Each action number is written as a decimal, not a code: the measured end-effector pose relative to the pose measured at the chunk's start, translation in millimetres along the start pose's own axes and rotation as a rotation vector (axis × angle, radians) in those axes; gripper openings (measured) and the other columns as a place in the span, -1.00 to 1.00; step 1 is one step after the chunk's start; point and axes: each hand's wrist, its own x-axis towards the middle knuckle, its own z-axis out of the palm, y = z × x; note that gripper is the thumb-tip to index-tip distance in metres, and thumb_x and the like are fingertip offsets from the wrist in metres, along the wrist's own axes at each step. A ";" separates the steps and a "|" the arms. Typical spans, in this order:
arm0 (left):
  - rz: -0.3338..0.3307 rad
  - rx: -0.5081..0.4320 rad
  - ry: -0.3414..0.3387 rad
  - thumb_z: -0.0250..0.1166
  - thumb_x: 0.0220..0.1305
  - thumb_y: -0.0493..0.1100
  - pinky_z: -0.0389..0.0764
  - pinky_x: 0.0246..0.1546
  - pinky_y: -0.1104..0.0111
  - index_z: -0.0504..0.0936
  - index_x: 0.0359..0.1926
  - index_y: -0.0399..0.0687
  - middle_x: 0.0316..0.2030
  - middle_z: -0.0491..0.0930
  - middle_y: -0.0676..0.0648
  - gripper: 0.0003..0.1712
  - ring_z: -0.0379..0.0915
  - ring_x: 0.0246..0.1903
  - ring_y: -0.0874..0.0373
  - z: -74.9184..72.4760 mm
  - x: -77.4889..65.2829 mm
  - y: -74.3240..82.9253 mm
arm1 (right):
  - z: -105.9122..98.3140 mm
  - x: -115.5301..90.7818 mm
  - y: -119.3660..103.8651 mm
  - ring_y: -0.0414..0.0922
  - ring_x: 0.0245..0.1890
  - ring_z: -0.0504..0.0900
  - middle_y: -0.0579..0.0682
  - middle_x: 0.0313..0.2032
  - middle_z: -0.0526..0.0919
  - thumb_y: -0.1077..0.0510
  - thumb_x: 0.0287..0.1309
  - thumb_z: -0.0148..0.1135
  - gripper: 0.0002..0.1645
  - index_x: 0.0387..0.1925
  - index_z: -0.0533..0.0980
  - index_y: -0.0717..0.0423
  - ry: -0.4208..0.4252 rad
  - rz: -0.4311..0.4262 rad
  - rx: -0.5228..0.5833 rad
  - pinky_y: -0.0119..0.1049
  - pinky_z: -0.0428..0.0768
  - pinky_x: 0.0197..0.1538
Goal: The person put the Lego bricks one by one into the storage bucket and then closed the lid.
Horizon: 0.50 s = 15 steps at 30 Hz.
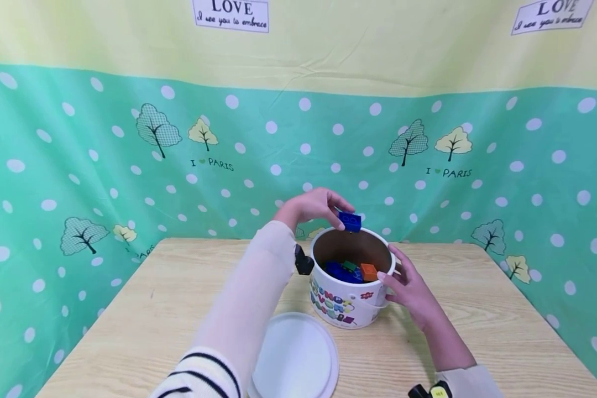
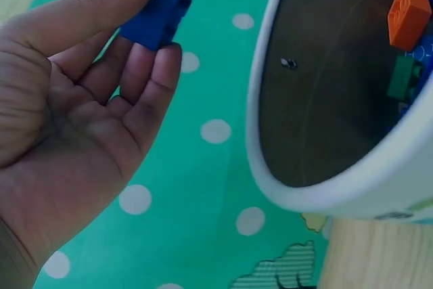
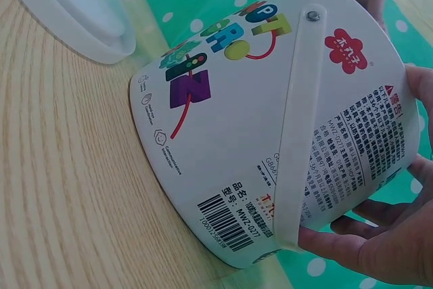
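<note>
Between its thumb and fingers, my left hand (image 1: 320,207) pinches a blue toy brick (image 1: 350,221) just above the far rim of a white bucket (image 1: 345,309). The same blue brick (image 2: 159,8) shows in the left wrist view, beside the bucket's opening. My right hand (image 1: 412,287) grips the bucket's right side, thumb at the rim and fingers around the outer wall. Inside the bucket lie an orange brick (image 1: 368,272), a green brick (image 1: 349,266) and several blue bricks (image 1: 339,272). The right wrist view shows the printed bucket wall with its white handle (image 3: 301,126) hanging down.
A round white lid (image 1: 293,359) lies on the wooden table (image 1: 199,287) in front of the bucket, to its left. Behind the table hangs a green and yellow curtain (image 1: 278,149) with dots and trees.
</note>
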 end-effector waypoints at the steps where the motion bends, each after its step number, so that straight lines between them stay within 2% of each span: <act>1: -0.012 -0.011 -0.004 0.47 0.04 -0.40 0.51 0.13 0.30 0.63 0.12 -0.18 -0.04 0.67 -0.05 -0.45 0.58 -0.04 0.11 0.8 2.8 -1.3 | -0.1 0.0 -0.1 0.34 0.40 0.07 0.29 0.48 -0.09 -0.01 0.32 0.22 -0.02 0.53 -0.16 -0.37 0.000 -0.001 -0.001 0.25 0.47 0.11; 7: -0.066 -0.070 -0.007 0.44 0.02 -0.46 0.53 0.09 0.33 0.63 0.10 -0.22 -0.01 0.66 -0.08 -0.45 0.58 -0.01 0.11 10.0 13.3 -11.9 | -1.0 -0.4 -0.1 0.33 0.40 0.08 0.27 0.49 -0.11 -0.05 0.30 0.24 0.00 0.53 -0.17 -0.38 0.001 0.000 -0.002 0.25 0.47 0.11; 15: -0.093 -0.129 0.030 0.44 0.01 -0.46 0.56 0.07 0.32 0.65 0.08 -0.19 -0.02 0.67 -0.04 -0.47 0.57 -0.03 0.11 16.5 11.8 -25.7 | 0.9 -2.2 -1.1 0.33 0.40 0.07 0.28 0.48 -0.09 -0.04 0.31 0.23 -0.01 0.53 -0.17 -0.38 0.001 -0.006 -0.002 0.26 0.46 0.12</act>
